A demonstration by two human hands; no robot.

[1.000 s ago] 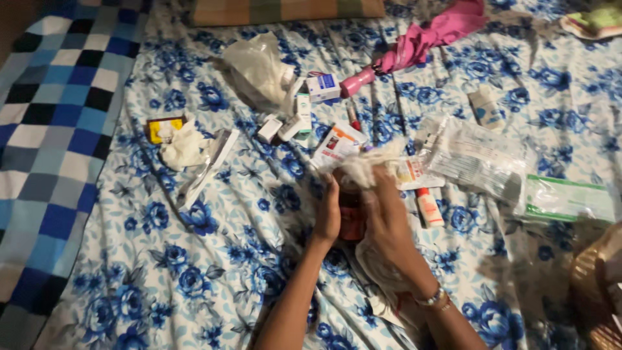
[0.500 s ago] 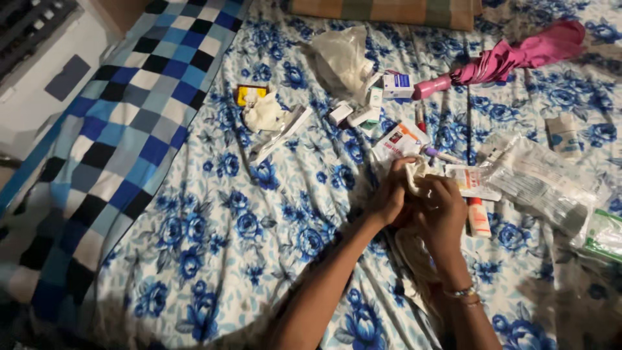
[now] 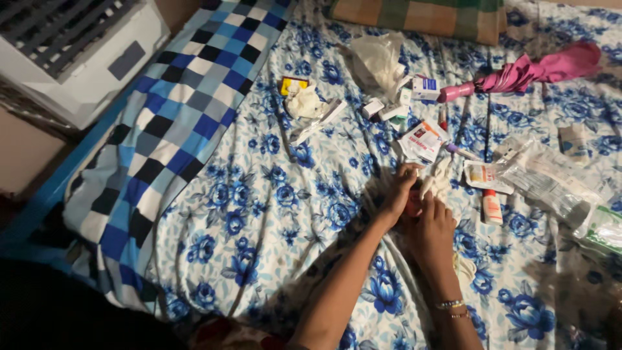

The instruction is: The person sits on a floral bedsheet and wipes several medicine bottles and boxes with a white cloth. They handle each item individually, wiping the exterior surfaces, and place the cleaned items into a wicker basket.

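Both hands meet mid-bed: left hand (image 3: 398, 194) and right hand (image 3: 433, 227) pinch a small reddish bottle (image 3: 413, 206), white cloth (image 3: 435, 181) bunched just beyond. Wiping looks underway; next needs a steady grip.

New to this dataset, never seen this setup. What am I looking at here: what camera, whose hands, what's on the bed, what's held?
There is no machine: one camera worn on a person's head looks down at their own bare hands. The left hand and right hand close together around a small reddish object and a pale cloth; what the object is cannot be told. They work over a blue floral bedsheet. Scattered on it are small medicine boxes, a red-capped tube, clear plastic packets, a folded pink umbrella and a checked blanket.
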